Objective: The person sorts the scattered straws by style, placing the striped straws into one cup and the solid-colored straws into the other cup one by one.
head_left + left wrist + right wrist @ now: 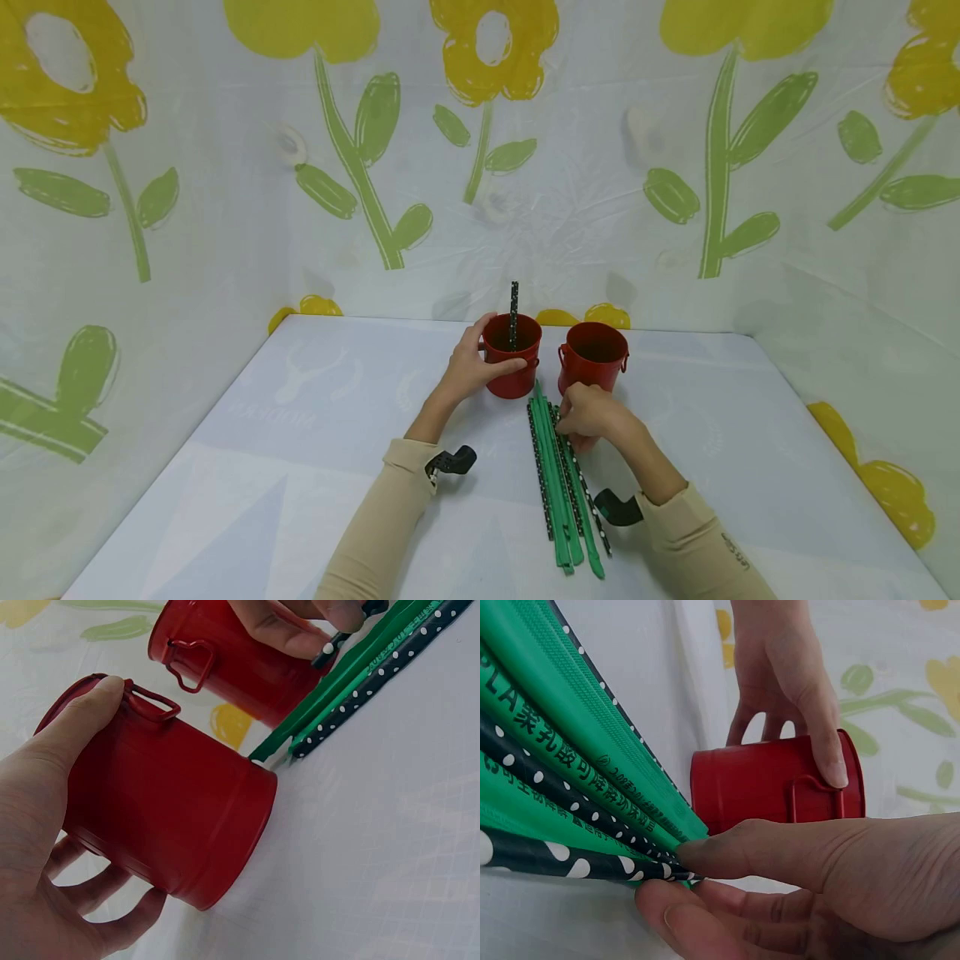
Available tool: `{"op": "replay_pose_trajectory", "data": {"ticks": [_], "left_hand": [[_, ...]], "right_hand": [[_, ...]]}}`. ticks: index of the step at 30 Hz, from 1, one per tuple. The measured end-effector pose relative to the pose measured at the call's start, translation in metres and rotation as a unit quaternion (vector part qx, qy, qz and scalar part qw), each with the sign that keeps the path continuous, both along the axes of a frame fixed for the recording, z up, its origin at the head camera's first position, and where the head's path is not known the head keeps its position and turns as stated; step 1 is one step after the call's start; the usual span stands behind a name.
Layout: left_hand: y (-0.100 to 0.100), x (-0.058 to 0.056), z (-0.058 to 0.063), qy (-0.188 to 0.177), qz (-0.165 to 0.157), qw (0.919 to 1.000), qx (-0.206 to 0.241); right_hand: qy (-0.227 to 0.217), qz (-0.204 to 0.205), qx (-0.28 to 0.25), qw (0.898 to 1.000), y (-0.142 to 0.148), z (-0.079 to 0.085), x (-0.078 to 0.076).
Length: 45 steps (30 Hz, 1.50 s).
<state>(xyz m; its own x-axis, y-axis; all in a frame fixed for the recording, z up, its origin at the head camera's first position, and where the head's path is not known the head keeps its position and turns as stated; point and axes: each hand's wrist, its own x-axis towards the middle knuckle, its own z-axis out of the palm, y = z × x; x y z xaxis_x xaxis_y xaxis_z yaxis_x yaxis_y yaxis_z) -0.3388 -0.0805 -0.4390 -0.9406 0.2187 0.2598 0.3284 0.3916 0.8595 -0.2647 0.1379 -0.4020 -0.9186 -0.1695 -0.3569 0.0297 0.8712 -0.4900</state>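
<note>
My left hand (pixel 467 367) holds a small red metal bucket (pixel 512 382) round its side, thumb on the near wall by the rim. A black straw with white dots (pixel 514 302) stands upright inside it. At the top of a bundle on the table, my right hand (pixel 596 412) pinches the end of another white-dotted black straw (pixel 577 859) between thumb and fingers. Beside that straw lie several straws in green printed wrappers (pixel 570 746) and more dotted black ones (pixel 536 776). A second red bucket (pixel 591 373) stands just beyond the right hand.
A white table (pixel 300 467) with faint prints lies under everything. Behind it and along both sides hangs a white cloth (pixel 570 200) with yellow flowers and green leaves. Black wrist devices (pixel 454 461) sit at both beige cuffs.
</note>
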Motion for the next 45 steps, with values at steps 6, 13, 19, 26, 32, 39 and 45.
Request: {"op": "replay_pose_trajectory", "data": {"ticks": [6,13,19,26,32,39,45], "left_hand": [[0.0,0.0,0.001,-0.003,-0.001,1.0,0.0],[-0.001,-0.001,0.0,-0.002,-0.003,1.0,0.001],[-0.001,-0.002,-0.001,0.001,-0.003,1.0,0.003],[0.0,-0.002,-0.001,0.001,-0.004,1.0,0.003],[0.0,-0.002,-0.002,0.0,-0.004,1.0,0.004],[-0.001,-0.001,-0.003,0.0,-0.006,0.9999,0.008],[0.0,-0.002,-0.002,0.0,-0.006,1.0,0.006]], "right_hand": [[0.008,0.007,-0.015,1.0,0.002,0.001,-0.001],[0.007,0.007,-0.03,1.0,0.003,0.002,-0.003],[0.01,0.013,-0.039,0.999,0.004,0.005,-0.003],[0.023,0.014,-0.046,0.999,0.007,0.008,-0.002],[0.032,0.017,-0.055,0.998,0.008,0.008,-0.002],[0.034,0.016,-0.06,0.997,0.008,0.011,-0.001],[0.034,0.013,-0.064,0.997,0.009,0.012,-0.001]]}}
